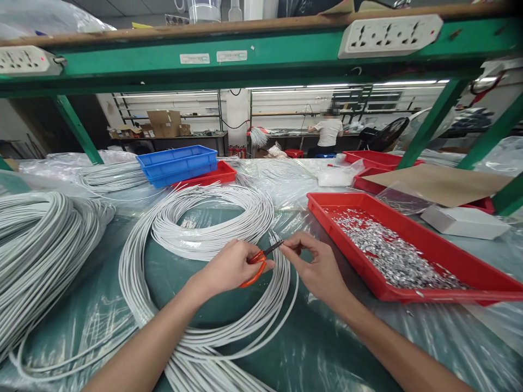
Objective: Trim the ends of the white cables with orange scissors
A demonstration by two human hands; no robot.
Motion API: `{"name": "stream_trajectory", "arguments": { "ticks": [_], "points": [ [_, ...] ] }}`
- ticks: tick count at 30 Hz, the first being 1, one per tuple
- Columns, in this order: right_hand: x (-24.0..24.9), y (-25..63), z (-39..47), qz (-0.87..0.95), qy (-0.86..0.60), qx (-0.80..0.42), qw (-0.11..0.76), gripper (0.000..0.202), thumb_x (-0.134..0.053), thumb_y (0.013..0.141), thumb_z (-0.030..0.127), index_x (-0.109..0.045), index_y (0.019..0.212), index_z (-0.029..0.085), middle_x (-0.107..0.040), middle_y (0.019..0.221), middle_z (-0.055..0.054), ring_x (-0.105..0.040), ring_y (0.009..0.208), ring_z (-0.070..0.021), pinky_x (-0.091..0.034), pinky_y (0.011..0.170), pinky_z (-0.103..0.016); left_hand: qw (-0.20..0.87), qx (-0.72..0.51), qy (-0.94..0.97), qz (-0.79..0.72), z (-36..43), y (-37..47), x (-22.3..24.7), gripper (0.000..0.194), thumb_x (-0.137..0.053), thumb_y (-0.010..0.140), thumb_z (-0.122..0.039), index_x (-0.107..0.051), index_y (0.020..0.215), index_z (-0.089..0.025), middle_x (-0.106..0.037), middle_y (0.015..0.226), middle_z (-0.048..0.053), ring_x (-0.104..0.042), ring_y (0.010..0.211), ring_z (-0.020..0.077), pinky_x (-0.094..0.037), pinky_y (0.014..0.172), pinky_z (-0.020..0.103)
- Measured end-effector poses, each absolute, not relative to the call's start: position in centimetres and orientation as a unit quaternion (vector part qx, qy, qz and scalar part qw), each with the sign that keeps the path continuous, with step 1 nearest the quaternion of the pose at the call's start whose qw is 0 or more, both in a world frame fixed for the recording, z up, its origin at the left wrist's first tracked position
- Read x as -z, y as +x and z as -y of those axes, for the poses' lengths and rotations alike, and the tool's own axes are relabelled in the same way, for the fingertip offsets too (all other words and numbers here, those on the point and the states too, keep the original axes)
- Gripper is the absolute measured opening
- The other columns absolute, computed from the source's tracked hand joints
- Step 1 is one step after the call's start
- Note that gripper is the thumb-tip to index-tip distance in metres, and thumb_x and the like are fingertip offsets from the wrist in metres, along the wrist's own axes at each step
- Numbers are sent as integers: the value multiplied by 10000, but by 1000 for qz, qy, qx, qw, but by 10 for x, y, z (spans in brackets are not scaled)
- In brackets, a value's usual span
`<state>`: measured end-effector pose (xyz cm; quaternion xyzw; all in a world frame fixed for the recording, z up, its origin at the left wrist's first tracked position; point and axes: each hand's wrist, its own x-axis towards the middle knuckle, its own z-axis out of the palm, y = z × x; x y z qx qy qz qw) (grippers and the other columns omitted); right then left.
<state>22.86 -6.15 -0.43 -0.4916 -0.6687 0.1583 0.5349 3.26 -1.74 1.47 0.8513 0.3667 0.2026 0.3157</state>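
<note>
My left hand [231, 265] is closed around a small orange-handled tool [254, 270], whose dark narrow blades point to the right; it looks like scissors. At the blade tips, my right hand [312, 261] pinches with thumb and forefinger. What sits in that pinch is too small to make out. Just behind the fingertips lie the cut ends of a white cable coil [137, 267], which loops over the table under my left forearm. A second white cable coil [210, 250] rests on top of it, beyond my left hand.
To the right, a red tray [370, 280] holds many small shiny metal pieces. A white box [463, 222] stands behind it. A thick cable bundle [36, 261] fills the left. Farther back are stacked blue trays [177, 163]. A green shelf beam [286, 60] crosses overhead; a person [328, 132] sits beyond.
</note>
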Motion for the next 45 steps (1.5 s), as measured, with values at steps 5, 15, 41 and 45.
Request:
{"name": "stream_trajectory", "arguments": {
  "ticks": [5, 15, 41, 45],
  "points": [
    [3, 227, 60, 647, -482, -210, 552, 189, -623, 867, 341, -681, 804, 173, -663, 756, -46, -583, 684, -179, -466, 654, -298, 279, -258, 836, -397, 16, 33, -16, 430, -577, 829, -450, -328, 598, -186, -280, 556, -58, -217, 555, 93, -178, 483, 241],
    [1, 228, 57, 623, -482, -245, 565, 290, -611, 864, 423, -682, 785, 153, -617, 666, -33, -568, 644, -171, -465, 620, -280, 232, -259, 846, -404, 18, 36, -15, 405, -526, 866, -437, -343, 608, -185, -311, 538, -56, -229, 546, 96, -187, 507, 244],
    [1, 224, 62, 642, -489, -246, 537, 263, -606, 865, 359, -625, 683, 171, -602, 623, -16, -542, 609, -158, -443, 604, -275, 205, -213, 866, -404, 18, 33, -14, 432, -513, 883, -458, -378, 570, -192, -350, 483, -35, -209, 498, 106, -171, 511, 285],
    [2, 224, 62, 640, -489, -251, 537, 238, -609, 874, 353, -653, 730, 170, -619, 646, -19, -552, 631, -163, -447, 631, -281, 240, -247, 846, -408, 16, 33, -15, 469, -527, 877, -481, -374, 552, -181, -337, 474, -44, -240, 500, 93, -193, 497, 260]
  ]
}}
